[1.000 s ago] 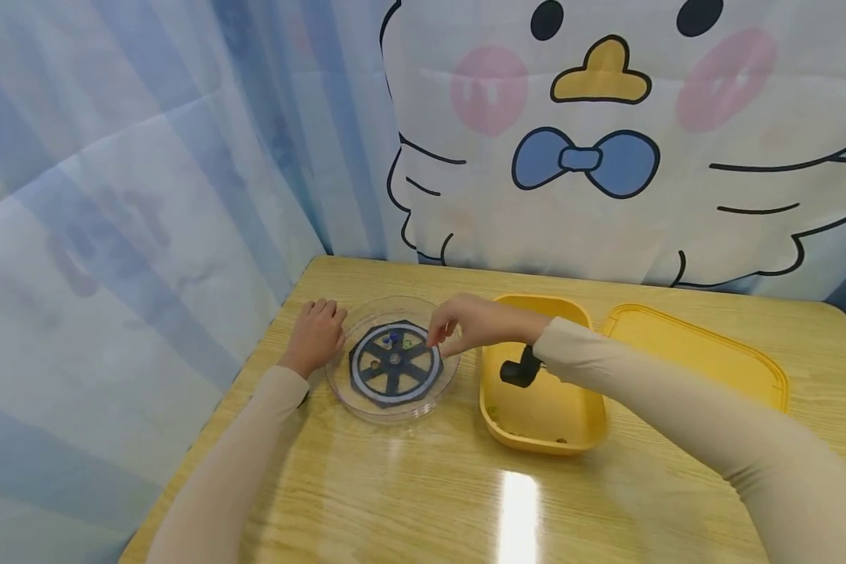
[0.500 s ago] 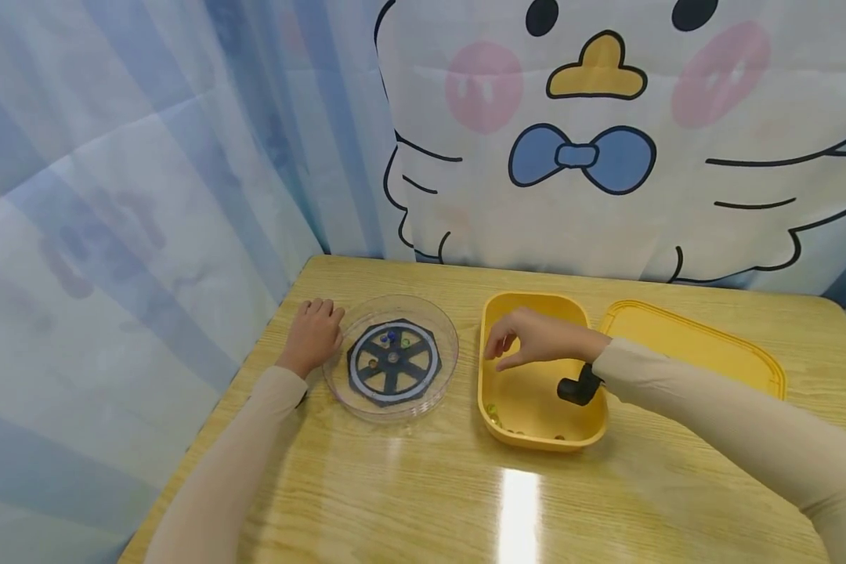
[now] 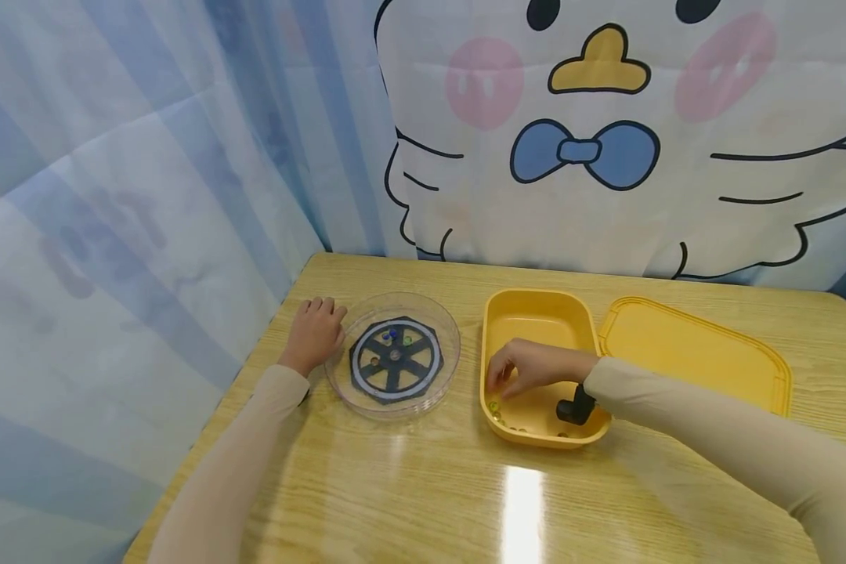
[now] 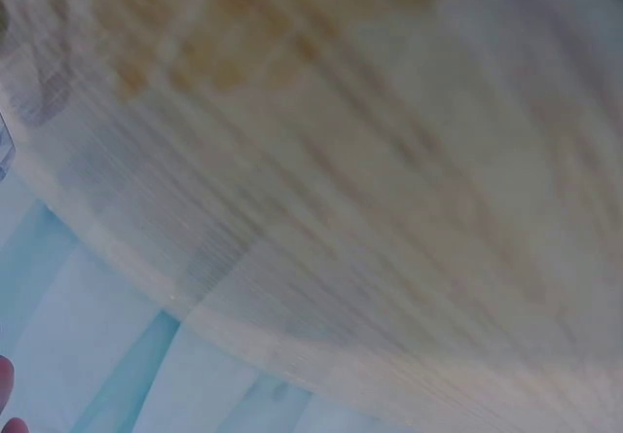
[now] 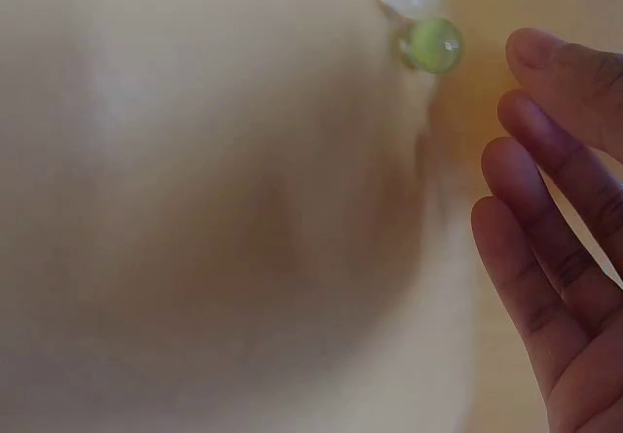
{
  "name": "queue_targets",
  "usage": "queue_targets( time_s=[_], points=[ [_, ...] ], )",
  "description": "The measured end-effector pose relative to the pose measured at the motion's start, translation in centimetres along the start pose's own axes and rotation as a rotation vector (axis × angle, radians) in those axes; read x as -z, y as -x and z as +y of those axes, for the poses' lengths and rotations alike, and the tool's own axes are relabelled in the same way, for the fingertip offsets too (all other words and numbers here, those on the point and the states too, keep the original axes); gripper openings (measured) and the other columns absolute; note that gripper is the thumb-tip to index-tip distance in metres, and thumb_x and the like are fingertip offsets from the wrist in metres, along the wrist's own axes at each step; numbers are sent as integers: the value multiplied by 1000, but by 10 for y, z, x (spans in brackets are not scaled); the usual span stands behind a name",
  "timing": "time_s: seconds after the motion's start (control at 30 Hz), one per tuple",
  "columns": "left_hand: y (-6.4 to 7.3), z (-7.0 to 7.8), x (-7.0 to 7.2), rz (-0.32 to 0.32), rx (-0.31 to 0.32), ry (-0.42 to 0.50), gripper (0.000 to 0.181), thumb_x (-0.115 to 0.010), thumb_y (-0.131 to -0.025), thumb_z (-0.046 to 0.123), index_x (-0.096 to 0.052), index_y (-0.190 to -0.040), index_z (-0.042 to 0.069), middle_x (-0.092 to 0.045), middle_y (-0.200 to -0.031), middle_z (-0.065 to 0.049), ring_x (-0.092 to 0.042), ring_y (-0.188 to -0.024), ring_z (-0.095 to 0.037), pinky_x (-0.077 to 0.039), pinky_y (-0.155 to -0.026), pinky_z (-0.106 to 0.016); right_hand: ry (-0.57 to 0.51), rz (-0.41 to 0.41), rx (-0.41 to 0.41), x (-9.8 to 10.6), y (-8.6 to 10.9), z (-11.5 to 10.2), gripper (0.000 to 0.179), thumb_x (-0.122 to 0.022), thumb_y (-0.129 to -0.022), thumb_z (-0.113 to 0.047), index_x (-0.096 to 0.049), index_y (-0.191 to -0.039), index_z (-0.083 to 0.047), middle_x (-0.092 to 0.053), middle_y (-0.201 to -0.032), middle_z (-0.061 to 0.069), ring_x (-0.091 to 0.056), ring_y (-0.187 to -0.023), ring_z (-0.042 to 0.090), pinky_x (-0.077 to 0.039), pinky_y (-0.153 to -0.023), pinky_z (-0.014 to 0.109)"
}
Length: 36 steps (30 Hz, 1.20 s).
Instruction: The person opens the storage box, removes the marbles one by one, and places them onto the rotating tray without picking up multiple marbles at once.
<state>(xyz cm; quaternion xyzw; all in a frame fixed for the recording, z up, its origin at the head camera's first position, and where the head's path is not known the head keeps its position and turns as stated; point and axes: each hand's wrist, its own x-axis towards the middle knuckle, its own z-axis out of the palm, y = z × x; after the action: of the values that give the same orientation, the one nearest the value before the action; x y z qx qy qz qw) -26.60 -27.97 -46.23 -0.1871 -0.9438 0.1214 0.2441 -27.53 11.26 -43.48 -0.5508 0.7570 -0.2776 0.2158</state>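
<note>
We see the loose marbles [image 3: 495,407] in the yellow tub [image 3: 536,321], along its near left corner and near wall. The right hand [image 3: 532,366] is inside the tub just beside them, fingers spread and holding nothing. It and the black device [image 3: 576,406] at its wrist cover part of the tub floor. We find the left hand [image 3: 313,337] at the rim of the clear round dish [image 3: 402,410], but cannot tell whether it grips it. A flat yellow panel [image 3: 691,356] lies just beside the tub on the table [image 3: 409,486], with printed cloth [image 3: 451,211] behind.

We count 2 hands, 1 tub, 1 panel and 1 dish; within the dish's outline we see 1 dark wheel shape [image 3: 392,381], 2 blue marbles [image 3: 393,333], 1 green and 1 amber. The right wrist view shows 3 marbles, 1 cut off; we cannot count the tub's total.
</note>
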Motion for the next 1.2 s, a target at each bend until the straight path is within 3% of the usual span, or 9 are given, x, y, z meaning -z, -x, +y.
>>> queue_targets(
  time_s=[0.43,0.67,1.2],
  points=[
    [-1,0,2,7,5,23,12,-58,-87,13,-63,-95,6,-57,-87,-15,-56,-80,-30,-45,-77,-44,-13,-50,48,-11,-1,5,9,-72,-79,-7,-75,-88,-8,-73,-92,3,-66,-86,8,-53,-78,22],
    [-1,0,1,1,14,18,12,-58,-87,13,-63,-95,6,-57,-87,-14,-56,-81,-30,-45,-78,-44,-2,-45,28,-14,-2,5,10,-72,-79,-5,-76,-87,-10,-73,-92,2,-65,-87,7,-52,-79,22],
    [0,0,2,6,5,31,11,-58,-87,12,-62,-94,5,-58,-88,-15,-57,-81,-31,-45,-77,-44,40,-41,37,-20,-2,9,13,-74,-75,-4,-75,-85,-13,-72,-89,-1,-62,-79,5,-51,-73,19]
  ],
)
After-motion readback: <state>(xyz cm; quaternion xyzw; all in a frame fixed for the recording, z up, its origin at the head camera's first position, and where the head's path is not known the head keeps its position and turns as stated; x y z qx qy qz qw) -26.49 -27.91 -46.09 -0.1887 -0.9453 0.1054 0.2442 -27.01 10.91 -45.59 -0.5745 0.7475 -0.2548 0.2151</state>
